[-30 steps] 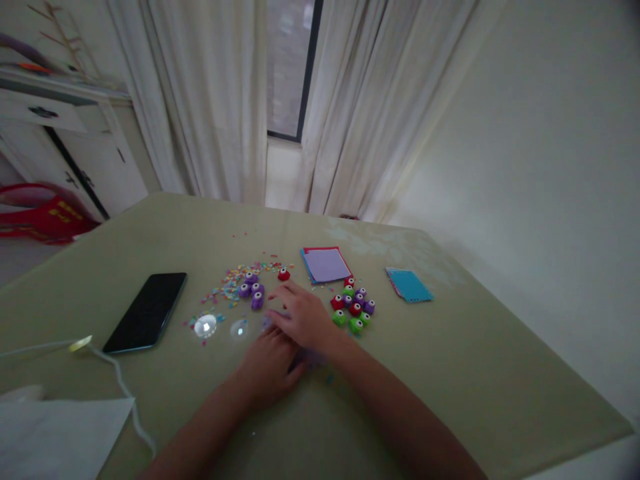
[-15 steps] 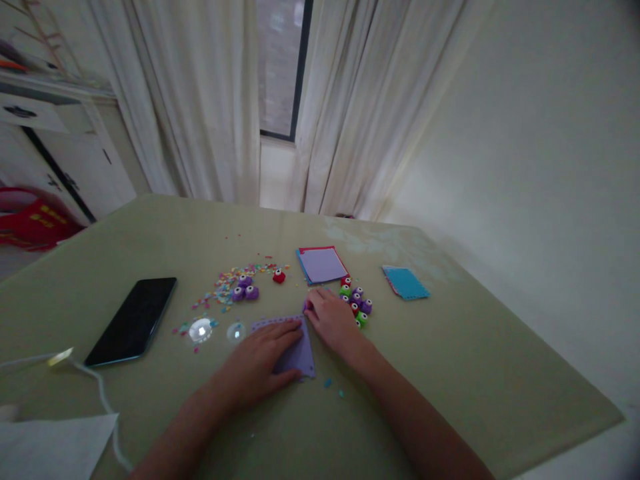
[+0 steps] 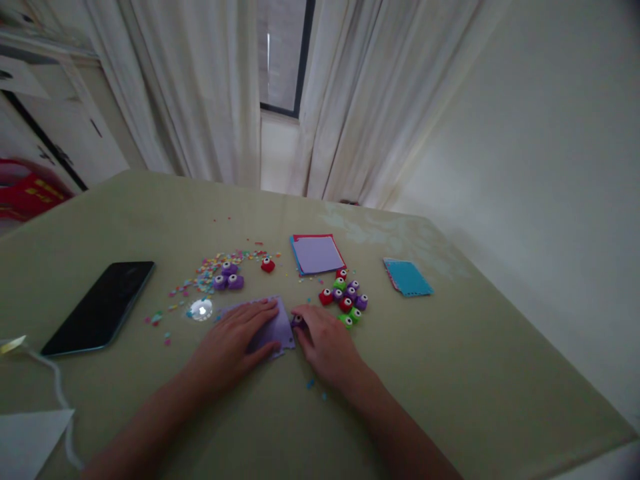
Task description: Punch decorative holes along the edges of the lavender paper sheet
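My left hand lies flat on a light purple sheet of paper, fingers stretched out, pressing it to the table. Small notches and holes run along the sheet's borders. In the fingers of my right hand is a small purple craft punch with an eye-like top, set against the sheet's right edge. Just beyond that hand stands a cluster of red, green and purple punches. Several purple punches and a red punch sit beyond my left hand.
Colourful confetti is scattered left of centre, near a clear round disc. A black tablet and a white cable lie at left. Stacked paper squares lie at the back, with a blue stack to the right.
My right hand has moved with the purple punch from the sheet's far right corner down along its right edge. My left hand still rests on the sheet. The camera view has shifted slightly.
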Action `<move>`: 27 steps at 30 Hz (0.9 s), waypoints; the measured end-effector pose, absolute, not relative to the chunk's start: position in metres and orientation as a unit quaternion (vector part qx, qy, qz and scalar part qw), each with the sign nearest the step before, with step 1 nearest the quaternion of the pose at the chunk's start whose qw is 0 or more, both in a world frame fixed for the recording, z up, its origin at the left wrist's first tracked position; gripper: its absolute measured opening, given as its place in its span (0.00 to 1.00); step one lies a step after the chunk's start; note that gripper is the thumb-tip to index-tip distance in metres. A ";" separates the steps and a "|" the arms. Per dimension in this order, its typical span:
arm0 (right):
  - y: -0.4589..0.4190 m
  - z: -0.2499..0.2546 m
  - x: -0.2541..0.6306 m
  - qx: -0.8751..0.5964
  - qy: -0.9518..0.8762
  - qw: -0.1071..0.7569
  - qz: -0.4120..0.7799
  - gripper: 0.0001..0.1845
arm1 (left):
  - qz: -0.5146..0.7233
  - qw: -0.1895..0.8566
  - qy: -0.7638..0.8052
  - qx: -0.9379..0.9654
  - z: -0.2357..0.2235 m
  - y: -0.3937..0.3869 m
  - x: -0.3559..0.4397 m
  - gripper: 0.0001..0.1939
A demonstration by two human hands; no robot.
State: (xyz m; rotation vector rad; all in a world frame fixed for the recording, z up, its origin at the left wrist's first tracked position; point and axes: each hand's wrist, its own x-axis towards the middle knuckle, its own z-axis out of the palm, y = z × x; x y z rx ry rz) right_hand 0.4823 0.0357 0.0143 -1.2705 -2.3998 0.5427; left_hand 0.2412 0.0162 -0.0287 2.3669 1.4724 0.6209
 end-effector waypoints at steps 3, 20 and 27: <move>0.035 0.013 0.483 -0.443 -0.846 0.206 0.213 0.16 | 0.222 0.134 0.507 0.822 -0.029 0.016 0.241 0.30; 0.037 0.011 0.486 -0.395 -0.851 0.238 0.251 0.19 | 0.193 0.082 0.511 0.834 -0.031 0.013 0.243 0.32; 0.041 0.011 0.491 -0.365 -0.850 0.254 0.281 0.17 | 0.187 0.068 0.516 0.833 -0.029 0.011 0.243 0.31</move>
